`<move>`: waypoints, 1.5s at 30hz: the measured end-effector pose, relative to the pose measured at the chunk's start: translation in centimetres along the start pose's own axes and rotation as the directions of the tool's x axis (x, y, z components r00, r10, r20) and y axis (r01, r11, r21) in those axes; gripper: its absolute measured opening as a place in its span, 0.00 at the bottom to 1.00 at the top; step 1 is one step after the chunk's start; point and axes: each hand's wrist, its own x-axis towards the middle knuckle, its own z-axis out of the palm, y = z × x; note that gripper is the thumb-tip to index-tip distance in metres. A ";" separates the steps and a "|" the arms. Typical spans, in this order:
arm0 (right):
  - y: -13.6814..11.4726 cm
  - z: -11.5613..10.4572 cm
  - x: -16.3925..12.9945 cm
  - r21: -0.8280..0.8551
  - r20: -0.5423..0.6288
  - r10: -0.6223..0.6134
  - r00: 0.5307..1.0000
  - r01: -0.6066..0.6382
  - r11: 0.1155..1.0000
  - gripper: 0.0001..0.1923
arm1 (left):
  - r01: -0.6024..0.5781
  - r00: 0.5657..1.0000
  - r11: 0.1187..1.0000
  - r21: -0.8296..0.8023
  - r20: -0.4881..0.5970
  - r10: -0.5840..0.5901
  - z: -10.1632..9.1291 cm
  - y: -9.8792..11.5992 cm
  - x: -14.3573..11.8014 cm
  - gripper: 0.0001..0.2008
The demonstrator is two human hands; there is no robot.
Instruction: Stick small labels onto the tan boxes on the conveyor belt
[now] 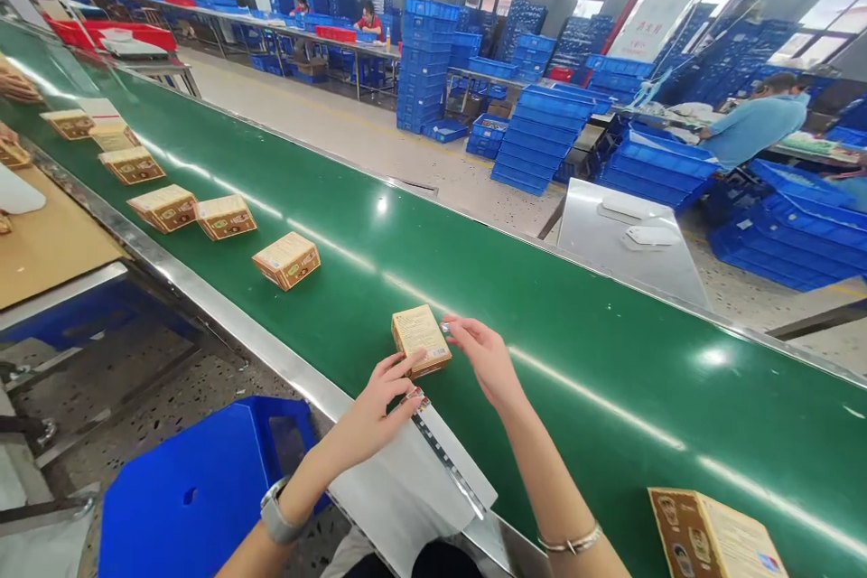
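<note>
A small tan carton [420,340] lies on the green conveyor belt [610,352] right in front of me. My left hand [376,411] rests its fingertips on the carton's near edge. My right hand [482,358] touches the carton's right side and pinches something small and shiny between thumb and finger; I cannot tell what it is. A strip of small items [443,452] runs along a white sheet [406,488] at the belt's near rail, just under my left hand.
Several more tan cartons [286,259] lie up the belt to the left, and one [714,535] lies at the lower right. A blue bin [203,488] stands by my left side. Stacked blue crates [542,135] and other people working at tables fill the hall beyond.
</note>
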 end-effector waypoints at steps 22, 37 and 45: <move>1.4 -1.9 -0.7 -0.358 -0.174 -0.116 0.978 0.047 0.933 0.18 | -0.025 0.990 0.994 -0.102 0.132 0.039 2.9 2.7 0.6 0.13; -3.9 -0.9 -12.5 -0.523 0.192 -0.377 0.906 0.420 0.742 0.07 | 0.141 0.975 0.921 -0.364 -0.112 -0.193 2.1 6.4 -2.3 0.19; -1.7 -0.3 -10.6 -0.621 0.328 -0.587 0.740 0.637 0.457 0.04 | 0.200 0.966 0.923 -0.329 -0.091 -0.242 1.6 5.3 -3.3 0.19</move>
